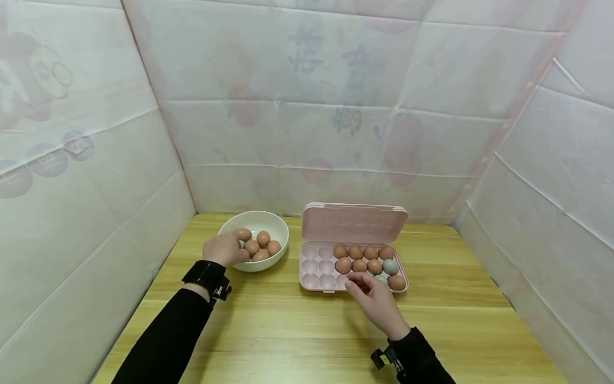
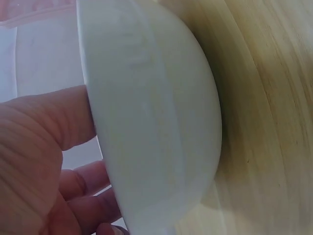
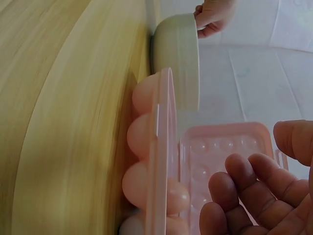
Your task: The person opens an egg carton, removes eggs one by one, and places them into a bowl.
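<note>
My left hand reaches over the near-left rim of a white bowl that holds several brown eggs. Its fingertips are among the eggs inside; in the left wrist view the bowl wall hides them, so a grip on an egg cannot be made out. My right hand hovers over the front edge of a pink egg carton, fingers loosely bent and nothing between thumb and fingers. Brown eggs fill much of the carton's right side, with a pale green egg among them. Its left cups hold nothing.
The carton's pink lid stands raised at the back. Bowl and carton sit side by side on a wooden table. Pale sheeting encloses the table at the back and both sides.
</note>
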### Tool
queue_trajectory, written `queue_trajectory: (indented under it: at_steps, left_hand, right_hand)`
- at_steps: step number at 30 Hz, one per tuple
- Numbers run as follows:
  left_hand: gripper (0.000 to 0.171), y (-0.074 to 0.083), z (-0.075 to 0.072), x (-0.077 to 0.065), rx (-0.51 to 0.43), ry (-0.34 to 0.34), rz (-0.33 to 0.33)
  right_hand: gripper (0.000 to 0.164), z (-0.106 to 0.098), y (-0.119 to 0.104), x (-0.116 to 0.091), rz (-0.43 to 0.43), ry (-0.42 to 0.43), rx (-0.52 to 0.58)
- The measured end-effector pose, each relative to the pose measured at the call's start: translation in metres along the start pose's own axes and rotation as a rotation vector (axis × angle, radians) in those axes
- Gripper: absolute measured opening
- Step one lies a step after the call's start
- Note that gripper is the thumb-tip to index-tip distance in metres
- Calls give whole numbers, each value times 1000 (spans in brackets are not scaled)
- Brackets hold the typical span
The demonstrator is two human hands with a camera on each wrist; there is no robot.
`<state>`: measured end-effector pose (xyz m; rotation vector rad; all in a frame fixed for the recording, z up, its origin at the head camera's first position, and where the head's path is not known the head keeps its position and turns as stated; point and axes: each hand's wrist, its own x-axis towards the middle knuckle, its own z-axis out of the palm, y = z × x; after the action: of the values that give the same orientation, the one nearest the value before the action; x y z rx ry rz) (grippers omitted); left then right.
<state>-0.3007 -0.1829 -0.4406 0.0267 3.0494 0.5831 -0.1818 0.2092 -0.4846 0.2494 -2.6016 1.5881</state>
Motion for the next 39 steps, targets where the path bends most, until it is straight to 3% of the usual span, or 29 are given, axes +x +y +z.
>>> queue_trajectory:
  at_steps: [1,2,4,8,9,10,12,13,15,16,17,18,19,21,22,24,25,26,27,30,32,35,39]
  left_hand:
    - [23,0,1,1,-10,-12,-11]
    - [26,1,1,1,-81,-29,-51]
    - [37,2,3,4,-80,-42,-61]
    - [46,1,8,8,-2,-29,-62]
    - [47,1,9,10,80,-8,-30]
    - [45,1,11,10,10,-4,-70]
    - [43,3,14,11,-324,-25,-199]
    - [43,3,16,11,-565,-18,-274]
    - [46,6,19,10,-1028,50,-429]
    - [48,7,20,9,-1216,99,-502]
    - [48,10,19,6,-1338,133,-540]
    - [47,11,18,4,-1311,132,-528]
    - [45,12,17,1,-1214,112,-486]
    - [41,13,14,-2,-809,23,-330]
    - [36,14,12,-3,-536,3,-241]
    - [28,18,9,-5,-66,58,-71]
    - [30,21,8,-6,88,109,8]
    - [31,25,7,-8,163,159,66]
    - [29,31,6,-11,158,200,101]
    - [29,47,7,-27,18,330,266]
    - [23,57,10,-41,-111,337,363]
    - [16,68,20,-67,-269,256,447]
    - [21,75,39,-101,-376,102,485]
  right_hand:
    - [27,0,0,0,-7,7,-7]
    - [27,0,1,1,-15,16,-19]
    - [27,-1,3,2,-32,36,-42]
    - [27,-3,5,5,-67,71,-100]
    - [26,-3,6,6,-74,80,-116]
    - [26,-3,7,7,-85,91,-135]
    - [24,-4,9,10,-106,115,-172]
    - [24,-5,10,11,-109,123,-187]
    - [24,-6,13,13,-119,140,-212]
    - [24,-7,14,14,-123,144,-221]
    - [23,-7,14,15,-123,143,-225]
    - [23,-8,15,15,-125,144,-232]
    - [23,-8,15,16,-122,140,-236]
    - [24,-10,15,17,-142,140,-252]
    - [23,-10,15,17,-140,139,-261]
    - [22,-12,15,18,-153,148,-291]
    - [21,-12,15,18,-162,154,-310]
    - [21,-13,16,19,-177,162,-330]
    - [18,-13,16,20,-183,167,-352]
    - [17,-15,16,24,-225,178,-384]
    - [18,-15,16,28,-248,169,-391]
    - [20,-15,16,33,-286,145,-419]
    - [16,-16,17,42,-343,125,-520]
